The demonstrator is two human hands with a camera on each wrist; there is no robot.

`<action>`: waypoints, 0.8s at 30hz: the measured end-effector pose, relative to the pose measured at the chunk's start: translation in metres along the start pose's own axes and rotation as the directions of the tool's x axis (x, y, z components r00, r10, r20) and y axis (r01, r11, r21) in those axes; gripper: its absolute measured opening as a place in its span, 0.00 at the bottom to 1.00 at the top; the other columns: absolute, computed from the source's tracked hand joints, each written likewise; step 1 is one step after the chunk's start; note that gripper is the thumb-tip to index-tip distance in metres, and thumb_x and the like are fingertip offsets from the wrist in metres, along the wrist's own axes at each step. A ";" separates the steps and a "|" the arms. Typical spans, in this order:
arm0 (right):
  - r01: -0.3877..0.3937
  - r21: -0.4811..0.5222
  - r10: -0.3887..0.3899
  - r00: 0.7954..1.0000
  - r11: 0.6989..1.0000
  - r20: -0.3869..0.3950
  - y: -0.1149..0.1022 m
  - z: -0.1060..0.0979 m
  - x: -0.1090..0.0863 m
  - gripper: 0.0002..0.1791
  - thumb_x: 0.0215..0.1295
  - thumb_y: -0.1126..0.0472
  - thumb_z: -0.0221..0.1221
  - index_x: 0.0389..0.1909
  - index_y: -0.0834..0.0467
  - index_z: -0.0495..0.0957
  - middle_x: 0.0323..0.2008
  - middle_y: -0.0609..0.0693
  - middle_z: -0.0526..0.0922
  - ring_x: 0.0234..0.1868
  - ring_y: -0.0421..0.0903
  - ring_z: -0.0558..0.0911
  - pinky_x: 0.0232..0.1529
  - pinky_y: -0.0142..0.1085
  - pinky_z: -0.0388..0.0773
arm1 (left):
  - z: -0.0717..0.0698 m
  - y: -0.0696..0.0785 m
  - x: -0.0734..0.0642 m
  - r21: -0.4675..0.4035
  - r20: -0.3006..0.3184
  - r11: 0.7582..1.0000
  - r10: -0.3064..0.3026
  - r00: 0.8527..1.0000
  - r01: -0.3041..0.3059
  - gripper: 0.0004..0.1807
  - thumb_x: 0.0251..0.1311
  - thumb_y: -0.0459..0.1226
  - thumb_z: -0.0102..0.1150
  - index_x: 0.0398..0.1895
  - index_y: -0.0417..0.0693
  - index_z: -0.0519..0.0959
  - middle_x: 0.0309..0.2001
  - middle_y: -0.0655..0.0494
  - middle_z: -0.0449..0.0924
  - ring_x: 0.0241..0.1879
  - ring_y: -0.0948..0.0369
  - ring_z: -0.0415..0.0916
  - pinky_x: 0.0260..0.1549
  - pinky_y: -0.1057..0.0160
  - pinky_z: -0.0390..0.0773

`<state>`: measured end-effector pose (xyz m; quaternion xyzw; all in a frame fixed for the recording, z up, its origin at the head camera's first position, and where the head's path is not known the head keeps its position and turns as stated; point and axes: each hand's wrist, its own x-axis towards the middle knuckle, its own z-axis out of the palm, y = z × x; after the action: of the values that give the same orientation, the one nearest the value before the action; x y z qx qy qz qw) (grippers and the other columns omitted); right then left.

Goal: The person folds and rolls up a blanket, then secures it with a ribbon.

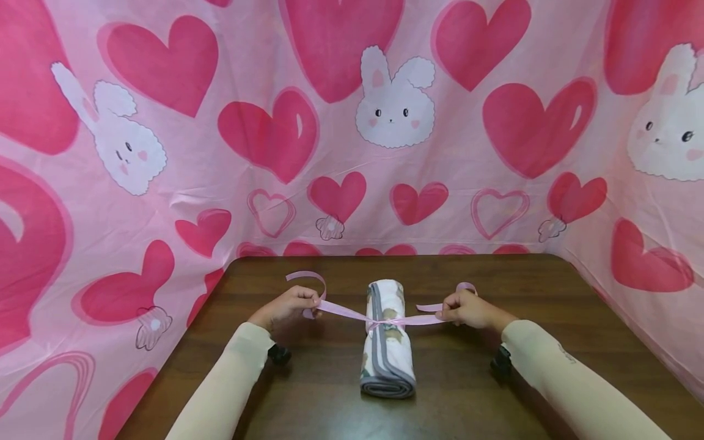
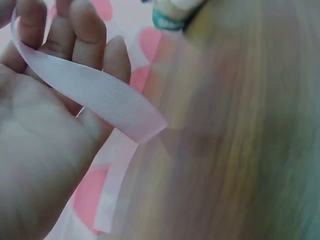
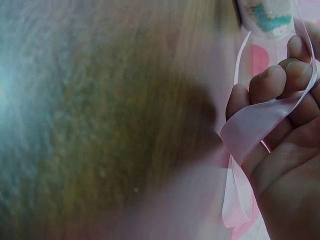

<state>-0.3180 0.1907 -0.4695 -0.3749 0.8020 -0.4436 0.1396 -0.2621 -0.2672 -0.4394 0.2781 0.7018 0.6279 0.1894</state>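
Observation:
A rolled white cloth (image 1: 397, 354) with grey edging and a printed pattern lies lengthwise on the table. Around its middle runs a pink ribbon (image 1: 343, 311), crossed on top, with both ends drawn out sideways. On the left, my left hand (image 1: 287, 307) pinches one end between thumb and fingers; the loose tail curls up behind it. My right hand (image 1: 472, 310) pinches the opposite end, its tail looping beside the knuckles. Across the left palm hangs a ribbon tail (image 2: 100, 92) in the left wrist view. The right wrist view has another tail (image 3: 260, 122) over the fingers.
The brown wooden table (image 1: 319, 391) extends under both arms. Behind and beside it hangs a pink curtain (image 1: 379, 165) printed with hearts and rabbits. A dark wrist camera (image 1: 279, 354) sits at the left cuff, another (image 1: 501, 362) at the right.

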 end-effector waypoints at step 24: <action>-0.073 -0.022 0.073 0.997 0.997 -0.021 -0.004 0.005 0.001 0.18 0.64 0.60 0.64 0.18 0.66 0.75 0.14 0.44 0.69 0.19 0.39 0.69 0.20 0.32 0.67 | 0.020 -0.004 0.010 -0.599 -0.028 0.772 0.247 0.969 -0.214 0.30 0.72 0.32 0.23 0.44 0.44 0.84 0.56 0.42 0.77 0.52 0.50 0.72 0.53 0.50 0.68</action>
<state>-0.3144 0.1858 -0.4692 -0.3424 0.8214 -0.4329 0.1436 -0.2581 -0.2453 -0.4449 0.3043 0.4235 0.8277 0.2073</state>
